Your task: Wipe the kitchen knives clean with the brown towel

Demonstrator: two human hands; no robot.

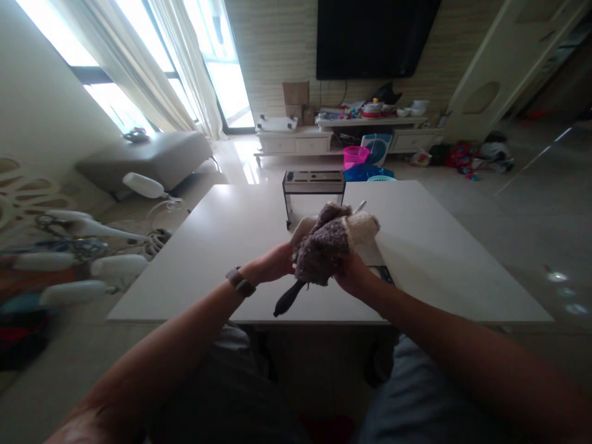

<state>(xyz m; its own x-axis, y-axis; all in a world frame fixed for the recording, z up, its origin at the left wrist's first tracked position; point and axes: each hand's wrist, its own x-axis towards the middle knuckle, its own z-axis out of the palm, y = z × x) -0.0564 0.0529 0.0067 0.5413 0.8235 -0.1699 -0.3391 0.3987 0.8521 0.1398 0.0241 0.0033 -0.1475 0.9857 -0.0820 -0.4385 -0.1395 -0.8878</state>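
A fluffy grey-brown and cream cloth [324, 246] is bunched between both hands above the white table [222, 246]. My left hand [280, 261], with a watch on the wrist, grips its left side. My right hand [350, 271] holds it from the lower right. The fingers of both hands are largely hidden by the cloth. A black handle [287, 300] sticks out below the cloth toward the lower left, and a thin pale tip [361, 206] shows at its upper right. What lies inside the cloth is hidden.
Beyond the cloth stands a dark-framed rack [314, 180] on the table. A flat pale object with a black part [385, 274] lies partly behind my right hand. A pink basket [355, 156] is past the far edge; white lamp-like shapes [143, 185] are at the left.
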